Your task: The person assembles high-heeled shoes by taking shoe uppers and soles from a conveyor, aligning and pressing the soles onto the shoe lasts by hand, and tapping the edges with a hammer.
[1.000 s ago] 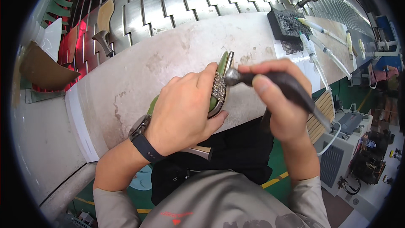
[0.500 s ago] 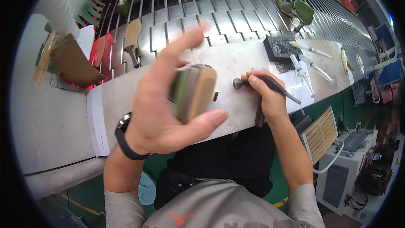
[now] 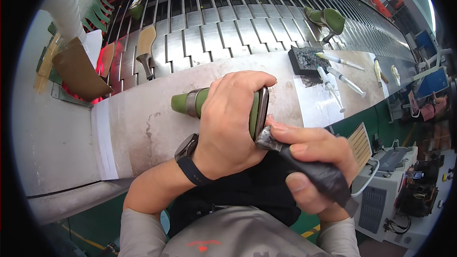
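My left hand (image 3: 235, 109) is wrapped over a green shoe last (image 3: 179, 103), which bears a shoe part with a narrow brownish strap (image 3: 192, 103) round one end. A dark edge (image 3: 262, 109) runs along its other end, facing right; the hand covers the middle. In my right hand (image 3: 323, 154) is a small hammer (image 3: 314, 171) with a worn metal head and a dark wrapped handle. Its head is against or very near the lower part of that dark edge; I cannot tell if they touch. Both hands are above the near side of the bench.
On the bench (image 3: 138, 128) at the right lie a black block (image 3: 304, 60), several syringes (image 3: 346, 82) and white paper (image 3: 316, 104). Beyond runs a slatted metal conveyor (image 3: 209, 33) carrying a tan heeled sole (image 3: 146, 43) and a green heeled shoe (image 3: 328, 19). A brown board (image 3: 81, 69) stands at left.
My left hand has turned the last over and lowered it, closing round it. My right hand has brought the hammer left and nearer to me, its head now at the last's dark edge.
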{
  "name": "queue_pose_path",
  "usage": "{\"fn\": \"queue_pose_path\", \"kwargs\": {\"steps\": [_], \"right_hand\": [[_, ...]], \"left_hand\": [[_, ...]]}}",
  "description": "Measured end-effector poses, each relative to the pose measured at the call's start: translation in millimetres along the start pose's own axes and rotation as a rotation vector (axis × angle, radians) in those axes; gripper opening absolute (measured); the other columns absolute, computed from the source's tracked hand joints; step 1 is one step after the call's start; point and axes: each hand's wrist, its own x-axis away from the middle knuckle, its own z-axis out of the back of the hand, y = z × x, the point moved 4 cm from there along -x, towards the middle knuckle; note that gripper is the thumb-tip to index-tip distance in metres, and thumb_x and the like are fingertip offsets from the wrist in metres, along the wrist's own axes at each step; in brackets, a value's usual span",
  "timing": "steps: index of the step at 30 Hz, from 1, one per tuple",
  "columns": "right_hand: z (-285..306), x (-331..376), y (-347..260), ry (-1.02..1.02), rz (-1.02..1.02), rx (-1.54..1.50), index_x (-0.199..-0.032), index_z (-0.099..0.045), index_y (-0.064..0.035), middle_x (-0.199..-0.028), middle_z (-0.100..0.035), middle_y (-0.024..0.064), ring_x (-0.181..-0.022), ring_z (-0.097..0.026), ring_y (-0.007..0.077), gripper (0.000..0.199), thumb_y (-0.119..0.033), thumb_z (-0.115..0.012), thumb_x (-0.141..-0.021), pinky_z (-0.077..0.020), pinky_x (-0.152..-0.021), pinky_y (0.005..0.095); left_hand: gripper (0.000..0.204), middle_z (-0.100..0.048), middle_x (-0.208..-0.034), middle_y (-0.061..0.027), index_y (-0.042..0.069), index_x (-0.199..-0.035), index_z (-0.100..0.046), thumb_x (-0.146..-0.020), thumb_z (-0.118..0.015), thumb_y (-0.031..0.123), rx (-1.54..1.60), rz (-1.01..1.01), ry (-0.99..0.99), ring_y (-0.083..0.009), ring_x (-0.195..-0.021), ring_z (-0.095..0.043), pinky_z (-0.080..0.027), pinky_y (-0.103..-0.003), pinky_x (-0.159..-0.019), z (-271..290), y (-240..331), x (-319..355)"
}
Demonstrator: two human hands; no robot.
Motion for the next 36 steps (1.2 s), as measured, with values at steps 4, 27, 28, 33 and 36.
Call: {"fn": "queue_pose_path", "kwargs": {"steps": [4, 27, 28, 33, 36], "right_hand": [[8.8, -9.8, 1.3, 0.015, -0.098, -0.043, -0.119, -0.063, 0.004, -0.126, -0.074, 0.031, -0.125, -0.073, 0.0392, 0.03, -0.005, -0.078, -0.094, -0.0608, -0.104, 0.0469], [-76.1, 105.9, 70.1, 0.17, -0.616, -0.37, -0.121, -0.066, 0.008, -0.129, -0.076, 0.0248, -0.121, -0.072, 0.0239, 0.025, 0.001, -0.071, -0.098, -0.054, -0.109, 0.0374], [-75.6, 103.7, 70.0, 0.164, -0.602, -0.368, -0.121, -0.066, 0.0081, -0.129, -0.076, 0.0252, -0.122, -0.072, 0.0241, 0.025, -0.001, -0.071, -0.098, -0.0539, -0.11, 0.0375], [-63.6, 81.9, 62.2, 0.102, -0.609, -0.346, -0.122, -0.065, 0.0069, -0.132, -0.075, 0.026, -0.124, -0.071, 0.0254, 0.026, -0.002, -0.072, -0.099, -0.0538, -0.11, 0.0379], [-52.5, 56.9, 51.8, -0.001, -0.637, -0.266, -0.121, -0.066, 0.0062, -0.133, -0.074, 0.0268, -0.126, -0.072, 0.0281, 0.026, -0.002, -0.074, -0.097, -0.0542, -0.111, 0.0396]], "left_hand": [[0.065, -0.07, -0.125, -0.0152, 0.004, -0.132, -0.059, -0.072, -0.083, -0.002, 0.015, -0.108, 0.037, -0.0358, -0.112, -0.07, -0.054, -0.043, -0.097, 0.7, 1.0, 4.0], [0.078, -0.053, -0.157, -0.0319, -0.001, -0.156, -0.041, -0.095, -0.081, 0.027, -0.552, -0.058, -0.013, -0.0485, -0.146, -0.054, -0.033, -0.066, -0.125, 23.7, -34.7, 169.2], [0.08, -0.053, -0.156, -0.0313, -0.001, -0.155, -0.043, -0.093, -0.083, 0.03, -0.576, -0.073, -0.008, -0.0478, -0.145, -0.055, -0.034, -0.065, -0.125, 23.9, -35.8, 171.1], [0.071, -0.058, -0.153, -0.0265, 0.002, -0.151, -0.048, -0.097, -0.079, 0.035, -0.565, -0.048, 0.028, -0.0437, -0.143, -0.058, -0.036, -0.065, -0.123, 21.4, -35.2, 173.3], [0.06, -0.061, -0.152, -0.0224, 0.004, -0.149, -0.052, -0.102, -0.073, 0.037, -0.553, -0.042, 0.094, -0.0396, -0.143, -0.059, -0.036, -0.066, -0.123, 19.7, -35.3, 174.7]]}}
